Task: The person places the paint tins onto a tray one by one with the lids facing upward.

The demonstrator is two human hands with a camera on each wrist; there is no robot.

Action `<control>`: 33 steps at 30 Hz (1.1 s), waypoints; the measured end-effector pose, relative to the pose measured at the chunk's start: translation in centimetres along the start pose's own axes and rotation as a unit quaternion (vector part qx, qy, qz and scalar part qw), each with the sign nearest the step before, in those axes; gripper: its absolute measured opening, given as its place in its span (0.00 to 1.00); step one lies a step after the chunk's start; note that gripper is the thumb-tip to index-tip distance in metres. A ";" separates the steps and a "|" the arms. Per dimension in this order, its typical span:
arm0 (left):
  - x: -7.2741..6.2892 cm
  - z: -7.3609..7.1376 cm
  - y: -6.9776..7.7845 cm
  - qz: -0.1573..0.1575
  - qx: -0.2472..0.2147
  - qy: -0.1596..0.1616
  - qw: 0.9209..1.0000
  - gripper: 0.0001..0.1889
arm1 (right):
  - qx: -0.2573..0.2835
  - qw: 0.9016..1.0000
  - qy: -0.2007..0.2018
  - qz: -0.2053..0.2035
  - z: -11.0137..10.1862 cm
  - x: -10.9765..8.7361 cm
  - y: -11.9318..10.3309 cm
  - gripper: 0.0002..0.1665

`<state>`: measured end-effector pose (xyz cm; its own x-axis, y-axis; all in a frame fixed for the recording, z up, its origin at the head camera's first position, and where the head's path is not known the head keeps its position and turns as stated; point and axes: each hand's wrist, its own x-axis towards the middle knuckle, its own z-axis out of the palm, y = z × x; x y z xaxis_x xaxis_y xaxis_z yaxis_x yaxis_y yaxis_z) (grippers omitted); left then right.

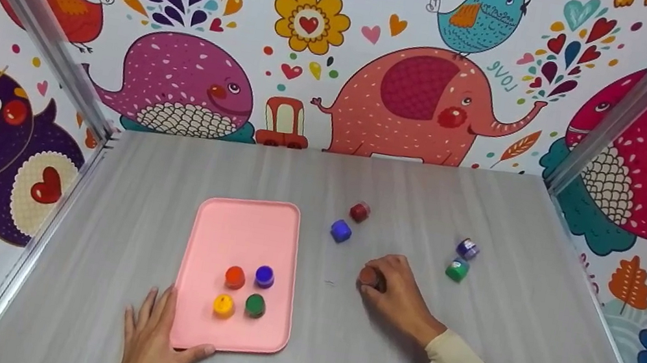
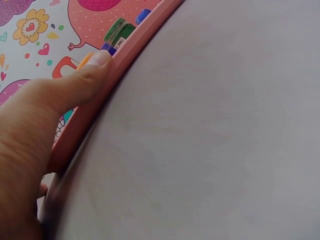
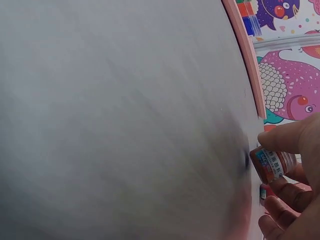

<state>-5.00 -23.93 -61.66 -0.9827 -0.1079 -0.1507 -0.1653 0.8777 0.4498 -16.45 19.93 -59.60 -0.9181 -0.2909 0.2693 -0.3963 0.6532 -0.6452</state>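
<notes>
In the head view my right hand grips a small brown paint jar to the right of the tray. The right wrist view shows the paper label on the jar's side, with thumb and fingers pinching it near the table. My left hand lies at the near left corner of a pink tray, its fingers straight along the side and its thumb on the near rim. Toward the tray's near end stand an orange-red jar, a blue jar, a yellow jar and a dark green jar.
Beyond my right hand lie a blue jar and a dark red jar. Farther right a purple-blue jar and a green jar lie close together. Metal posts and patterned walls bound the grey table.
</notes>
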 end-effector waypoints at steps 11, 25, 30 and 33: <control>0.0 -0.1 -0.1 0.001 -0.003 -0.002 1.000 0.80 | 0.016 1.000 -0.005 -0.004 0.9 0.8 -0.7 0.19; 0.1 -0.2 -0.1 0.000 0.000 -0.004 1.000 0.81 | 0.022 0.999 -0.022 -0.008 1.8 1.4 -1.5 0.18; 0.0 -0.1 -0.2 0.005 -0.001 0.003 1.000 0.80 | 0.025 0.999 -0.031 -0.021 2.3 1.7 -2.1 0.18; -0.1 0.0 -0.1 0.011 0.001 0.013 1.000 0.78 | 0.022 0.998 -0.028 -0.047 2.7 1.8 -2.3 0.19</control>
<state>-4.92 -24.07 -61.67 -0.9879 -0.1003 -0.1179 -0.1433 0.8805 0.4518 -17.20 16.03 -59.53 -0.8739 -0.3892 0.2911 -0.4792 0.5902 -0.6497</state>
